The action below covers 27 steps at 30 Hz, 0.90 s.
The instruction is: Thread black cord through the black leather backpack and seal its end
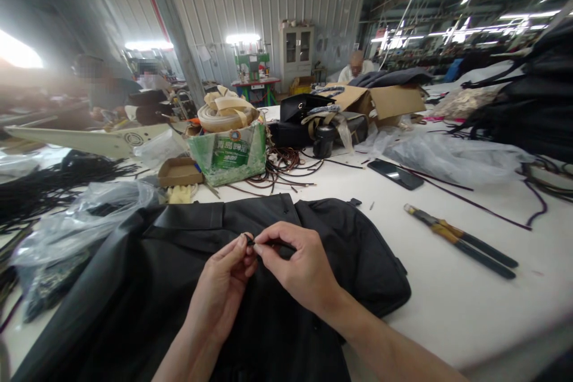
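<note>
White table (470, 304) fills the workshop before us. At its near edge lies a black bag (268, 286), and over the bag's middle our left hand (224, 289) and right hand (299, 265) meet, fingertips pinched narrowly on a small dark piece (249, 241) we cannot identify. Toward the right edge lie pliers (461, 242); beyond them a phone (396, 174). Left of the bag sits a plastic bag (89, 215), farther back a green box (230, 155) and brown cords (282, 173).
</note>
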Available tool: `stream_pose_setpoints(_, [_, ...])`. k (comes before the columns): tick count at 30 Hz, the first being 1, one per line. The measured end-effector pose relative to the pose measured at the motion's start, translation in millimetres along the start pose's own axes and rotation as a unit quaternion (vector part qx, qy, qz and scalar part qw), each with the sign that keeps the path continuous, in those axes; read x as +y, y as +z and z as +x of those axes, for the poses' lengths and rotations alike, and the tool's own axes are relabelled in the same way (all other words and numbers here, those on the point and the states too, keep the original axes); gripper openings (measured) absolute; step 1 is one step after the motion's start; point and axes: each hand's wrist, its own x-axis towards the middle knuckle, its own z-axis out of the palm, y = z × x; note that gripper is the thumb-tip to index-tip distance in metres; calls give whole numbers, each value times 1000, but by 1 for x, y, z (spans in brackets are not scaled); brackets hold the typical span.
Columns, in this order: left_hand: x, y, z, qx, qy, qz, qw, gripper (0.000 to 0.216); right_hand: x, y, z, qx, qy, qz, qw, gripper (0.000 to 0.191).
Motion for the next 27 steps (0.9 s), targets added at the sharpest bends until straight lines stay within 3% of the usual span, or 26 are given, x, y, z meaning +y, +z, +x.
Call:
stream_pose_setpoints(5, [0,1,-1,-3,-3,4,1000,40,2,0,0,1,-21,-25,999,12])
stream_pose_setpoints(20, [2,3,-3,-12,-10,12,1000,42,-3,2,1,4,32,17,999,7])
stream_pose_setpoints(27, [-3,3,0,-4,-16,1,1000,44,0,4,1,16,21,-8,1000,9])
